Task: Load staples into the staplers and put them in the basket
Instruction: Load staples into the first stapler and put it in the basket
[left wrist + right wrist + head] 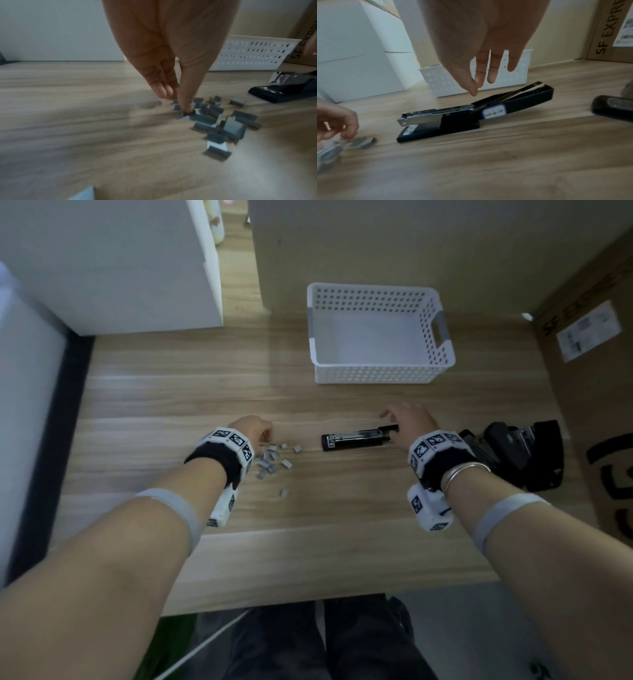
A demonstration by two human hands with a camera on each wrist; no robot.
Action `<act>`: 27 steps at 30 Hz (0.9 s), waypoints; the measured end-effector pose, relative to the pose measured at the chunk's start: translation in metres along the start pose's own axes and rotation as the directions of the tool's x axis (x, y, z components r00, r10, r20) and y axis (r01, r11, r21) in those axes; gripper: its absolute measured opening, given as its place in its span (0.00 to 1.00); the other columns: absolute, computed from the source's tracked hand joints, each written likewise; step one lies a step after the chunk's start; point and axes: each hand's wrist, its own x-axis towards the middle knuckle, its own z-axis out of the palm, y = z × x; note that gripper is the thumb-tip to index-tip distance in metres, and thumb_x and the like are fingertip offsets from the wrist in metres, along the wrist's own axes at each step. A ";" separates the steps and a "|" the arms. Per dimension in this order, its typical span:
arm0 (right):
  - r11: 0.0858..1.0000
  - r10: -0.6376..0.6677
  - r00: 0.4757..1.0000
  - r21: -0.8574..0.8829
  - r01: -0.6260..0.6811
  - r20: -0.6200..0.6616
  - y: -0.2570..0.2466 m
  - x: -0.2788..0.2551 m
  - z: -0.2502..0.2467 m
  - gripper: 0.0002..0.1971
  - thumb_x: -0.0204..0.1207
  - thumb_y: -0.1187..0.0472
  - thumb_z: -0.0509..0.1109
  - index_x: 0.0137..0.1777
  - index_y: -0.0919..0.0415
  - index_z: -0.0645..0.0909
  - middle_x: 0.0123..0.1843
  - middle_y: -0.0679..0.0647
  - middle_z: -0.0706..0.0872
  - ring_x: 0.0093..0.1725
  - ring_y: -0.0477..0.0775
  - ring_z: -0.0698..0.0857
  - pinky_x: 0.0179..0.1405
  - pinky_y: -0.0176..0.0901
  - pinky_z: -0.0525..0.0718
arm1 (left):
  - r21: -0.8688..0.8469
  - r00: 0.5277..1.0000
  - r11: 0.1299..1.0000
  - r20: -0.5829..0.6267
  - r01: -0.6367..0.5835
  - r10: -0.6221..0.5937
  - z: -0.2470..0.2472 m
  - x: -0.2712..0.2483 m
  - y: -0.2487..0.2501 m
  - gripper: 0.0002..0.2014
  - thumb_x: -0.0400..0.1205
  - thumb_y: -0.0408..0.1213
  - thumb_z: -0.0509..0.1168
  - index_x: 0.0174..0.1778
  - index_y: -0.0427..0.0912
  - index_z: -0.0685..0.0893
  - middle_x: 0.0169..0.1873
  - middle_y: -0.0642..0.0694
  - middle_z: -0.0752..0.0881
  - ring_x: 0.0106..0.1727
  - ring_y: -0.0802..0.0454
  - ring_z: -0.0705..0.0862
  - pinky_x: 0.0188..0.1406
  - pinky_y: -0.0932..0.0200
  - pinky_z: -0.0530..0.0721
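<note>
A: Where is your left hand?

B: Left of the open stapler, fingertips pressing down into the loose staples; whether you're pinching one, I cannot tell.

A: And your right hand?

B: It hovers above the stapler's rear end, fingers loose and spread, holding nothing.

A: The basket?

B: Beyond the stapler on the table. More black staplers lie to its right.

Basket was white with a dotted hole pattern, stapler was black with a silver metal track, staples were grey, tabletop was light woodgrain, wrist bands had black-and-white square markers.
</note>
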 end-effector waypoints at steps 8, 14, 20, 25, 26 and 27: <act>0.997 -0.002 1.000 0.079 0.004 -0.024 -0.026 -0.009 0.009 0.16 0.78 0.69 0.66 0.64 0.56 0.79 0.60 0.53 0.82 0.66 0.57 0.76 0.67 0.48 0.73 | -0.064 0.994 0.998 -0.110 -0.019 0.011 0.009 0.004 -0.002 0.11 0.75 0.24 0.64 0.51 0.35 0.86 0.53 0.35 0.86 0.55 0.37 0.84 0.57 0.49 0.82; 0.991 -0.080 0.997 0.105 0.080 -0.006 -0.041 0.000 0.005 0.15 0.78 0.70 0.64 0.61 0.56 0.81 0.56 0.52 0.85 0.62 0.55 0.78 0.60 0.44 0.74 | -0.125 0.987 0.991 -0.156 -0.046 0.026 0.007 0.004 0.003 0.07 0.76 0.27 0.66 0.49 0.33 0.84 0.50 0.34 0.87 0.51 0.38 0.85 0.52 0.53 0.81; 0.970 -0.153 0.987 0.198 0.140 0.055 -0.065 0.013 -0.001 0.15 0.81 0.63 0.66 0.66 0.56 0.83 0.62 0.51 0.88 0.63 0.51 0.84 0.63 0.40 0.77 | -0.263 0.958 0.949 -0.268 -0.175 0.103 -0.007 0.011 0.040 0.05 0.76 0.30 0.68 0.45 0.34 0.85 0.46 0.38 0.90 0.49 0.41 0.87 0.48 0.60 0.79; 0.955 -0.174 0.975 0.267 0.132 0.140 -0.067 0.021 -0.004 0.16 0.76 0.54 0.73 0.64 0.51 0.85 0.62 0.52 0.89 0.63 0.52 0.85 0.64 0.42 0.78 | -0.362 0.961 0.910 -0.253 -0.204 0.115 -0.013 0.023 0.073 0.08 0.74 0.34 0.72 0.47 0.35 0.88 0.48 0.38 0.90 0.51 0.43 0.87 0.47 0.62 0.77; 0.951 -0.164 0.978 0.284 0.122 0.129 -0.065 0.022 -0.005 0.15 0.76 0.56 0.74 0.62 0.52 0.87 0.61 0.52 0.90 0.61 0.52 0.86 0.63 0.41 0.79 | -0.380 0.962 0.903 -0.249 -0.203 0.111 -0.012 0.025 0.077 0.09 0.74 0.34 0.72 0.47 0.35 0.88 0.48 0.38 0.90 0.51 0.43 0.87 0.48 0.61 0.78; 0.947 -0.153 0.982 0.302 0.113 0.114 -0.063 0.022 -0.005 0.14 0.75 0.57 0.75 0.61 0.54 0.88 0.60 0.52 0.90 0.60 0.52 0.86 0.64 0.41 0.79 | -0.403 0.963 0.893 -0.251 -0.201 0.103 -0.012 0.025 0.079 0.09 0.74 0.34 0.73 0.47 0.35 0.88 0.49 0.37 0.90 0.51 0.43 0.87 0.49 0.61 0.79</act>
